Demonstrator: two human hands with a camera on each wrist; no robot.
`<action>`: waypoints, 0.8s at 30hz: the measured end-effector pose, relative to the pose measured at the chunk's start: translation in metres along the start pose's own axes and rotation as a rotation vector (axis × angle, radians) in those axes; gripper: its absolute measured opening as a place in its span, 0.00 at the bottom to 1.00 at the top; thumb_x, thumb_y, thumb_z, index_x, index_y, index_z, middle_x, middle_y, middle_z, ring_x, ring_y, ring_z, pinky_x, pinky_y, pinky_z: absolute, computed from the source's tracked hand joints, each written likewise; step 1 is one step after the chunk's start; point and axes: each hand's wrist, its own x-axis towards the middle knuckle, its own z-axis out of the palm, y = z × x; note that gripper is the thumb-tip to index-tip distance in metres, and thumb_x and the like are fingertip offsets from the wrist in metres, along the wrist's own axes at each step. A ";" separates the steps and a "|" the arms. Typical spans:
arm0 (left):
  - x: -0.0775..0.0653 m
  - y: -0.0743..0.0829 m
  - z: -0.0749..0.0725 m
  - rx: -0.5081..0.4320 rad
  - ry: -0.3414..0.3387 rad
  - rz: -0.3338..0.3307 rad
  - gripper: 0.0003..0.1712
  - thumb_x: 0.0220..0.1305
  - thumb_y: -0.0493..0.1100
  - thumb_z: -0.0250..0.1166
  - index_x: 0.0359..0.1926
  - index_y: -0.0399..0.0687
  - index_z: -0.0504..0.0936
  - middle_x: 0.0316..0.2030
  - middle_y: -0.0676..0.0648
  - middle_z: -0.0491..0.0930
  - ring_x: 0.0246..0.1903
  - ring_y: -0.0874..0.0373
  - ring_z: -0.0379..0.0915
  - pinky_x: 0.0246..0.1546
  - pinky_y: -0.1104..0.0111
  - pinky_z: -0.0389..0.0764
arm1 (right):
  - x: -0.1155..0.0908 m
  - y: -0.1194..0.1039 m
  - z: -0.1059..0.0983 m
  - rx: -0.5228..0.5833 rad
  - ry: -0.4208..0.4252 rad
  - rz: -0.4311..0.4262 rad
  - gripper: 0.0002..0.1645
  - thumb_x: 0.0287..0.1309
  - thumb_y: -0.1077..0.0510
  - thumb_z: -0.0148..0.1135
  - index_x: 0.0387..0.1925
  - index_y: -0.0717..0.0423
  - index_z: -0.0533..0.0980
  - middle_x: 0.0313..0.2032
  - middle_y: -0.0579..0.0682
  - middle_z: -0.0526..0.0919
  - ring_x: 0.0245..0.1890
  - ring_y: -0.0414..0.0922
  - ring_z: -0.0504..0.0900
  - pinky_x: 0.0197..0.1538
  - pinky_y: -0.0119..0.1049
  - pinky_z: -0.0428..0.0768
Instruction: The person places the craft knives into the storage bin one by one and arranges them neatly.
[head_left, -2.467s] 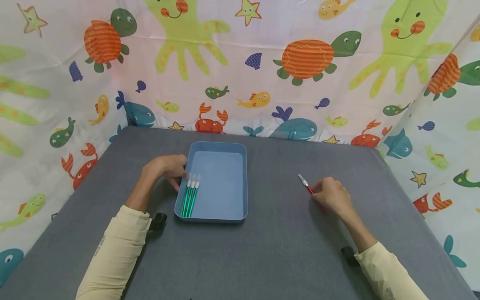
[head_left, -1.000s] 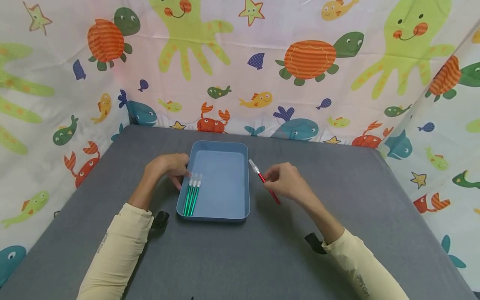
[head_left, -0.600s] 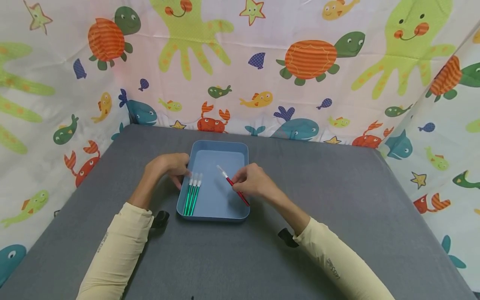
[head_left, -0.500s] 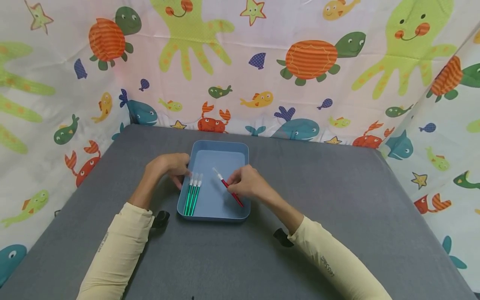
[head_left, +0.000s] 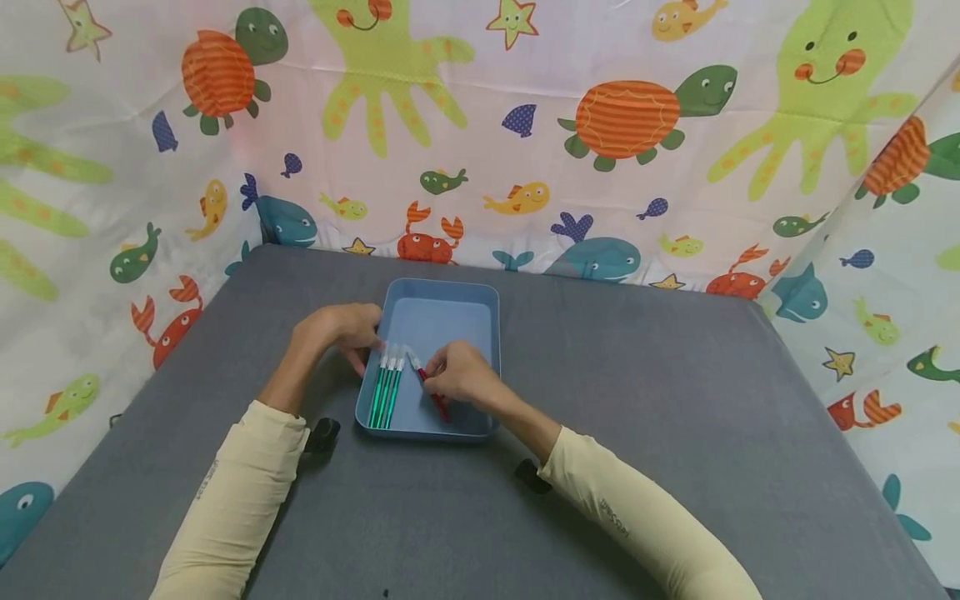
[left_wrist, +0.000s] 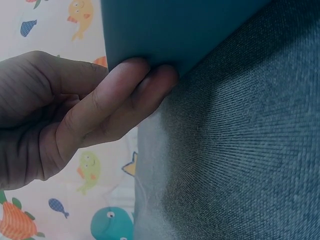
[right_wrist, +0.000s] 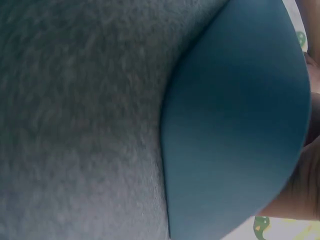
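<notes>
My left hand (head_left: 341, 329) grips the left wall of a shallow blue tray (head_left: 457, 312); in the left wrist view its fingertips (left_wrist: 131, 70) press the tray's outer side. Over the tray, my right hand (head_left: 461, 371) pinches a slim red craft knife (head_left: 440, 407), pen-shaped with a pale collar and clear cap. Its capped end points up and left, close beside several matching green craft knives (head_left: 386, 396), which lie side by side along the tray's left wall. In the right wrist view the tray wall (right_wrist: 235, 125) hides the knife and most of that hand.
The tray stands on a grey cloth-covered table (head_left: 637, 400). A curtain (head_left: 450, 92) printed with sea animals closes in the back and both sides. Black straps (head_left: 322, 437) show at both wrists.
My right hand has carried the red craft knife leftward from the table at the right, over the tray's right wall, to beside the green ones. My left hand has kept its grip on the tray.
</notes>
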 end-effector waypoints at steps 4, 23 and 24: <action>0.001 0.000 0.000 -0.004 0.000 0.001 0.23 0.79 0.40 0.58 0.67 0.31 0.65 0.53 0.33 0.77 0.35 0.53 0.88 0.42 0.62 0.93 | 0.001 -0.001 0.006 0.052 -0.013 0.014 0.09 0.60 0.66 0.73 0.42 0.64 0.83 0.34 0.55 0.86 0.26 0.42 0.86 0.33 0.34 0.91; 0.008 0.009 0.001 -0.023 -0.026 0.020 0.21 0.80 0.38 0.56 0.65 0.31 0.65 0.51 0.33 0.78 0.33 0.54 0.88 0.40 0.63 0.93 | -0.004 -0.002 0.011 0.221 -0.097 0.033 0.16 0.59 0.68 0.74 0.46 0.69 0.78 0.30 0.56 0.85 0.24 0.44 0.89 0.34 0.39 0.92; 0.007 0.010 0.001 -0.016 -0.027 0.024 0.21 0.80 0.38 0.56 0.65 0.30 0.65 0.51 0.33 0.78 0.33 0.54 0.88 0.40 0.63 0.93 | -0.005 -0.001 0.011 0.213 -0.099 0.032 0.16 0.59 0.67 0.74 0.47 0.69 0.78 0.30 0.56 0.85 0.24 0.44 0.89 0.34 0.39 0.92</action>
